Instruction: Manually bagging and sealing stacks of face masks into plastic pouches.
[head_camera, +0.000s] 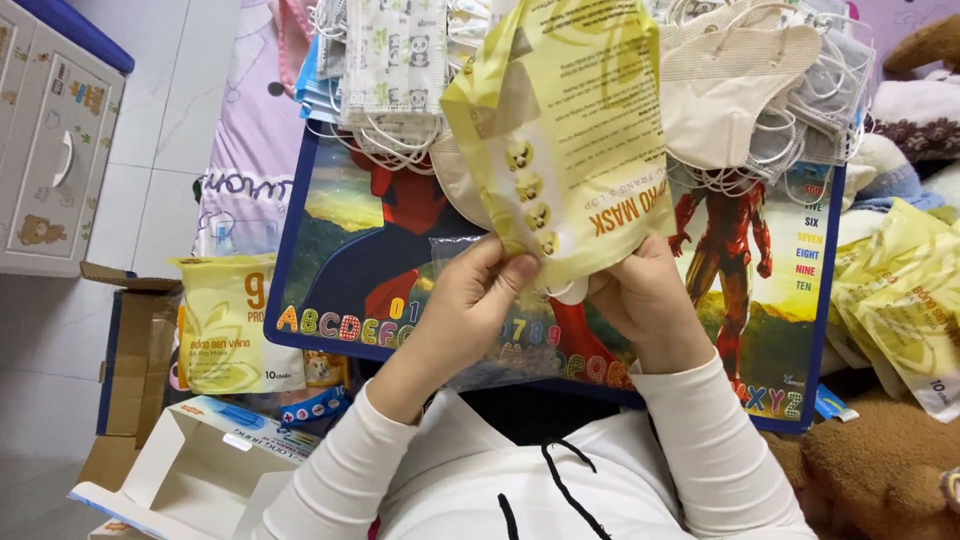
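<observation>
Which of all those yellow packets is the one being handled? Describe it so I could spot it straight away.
Start at the big blue-edged picture board across the person's lap. Above its middle, the left hand and right hand pinch the bottom edge of one yellow packet. Unlike the yellow packets lying at the right and the one at the left, it is raised upright.

Mask piles (770, 90) block the board's (330, 250) top edge; bare board at left; yellow packs (905, 300) crowd the right.
</observation>
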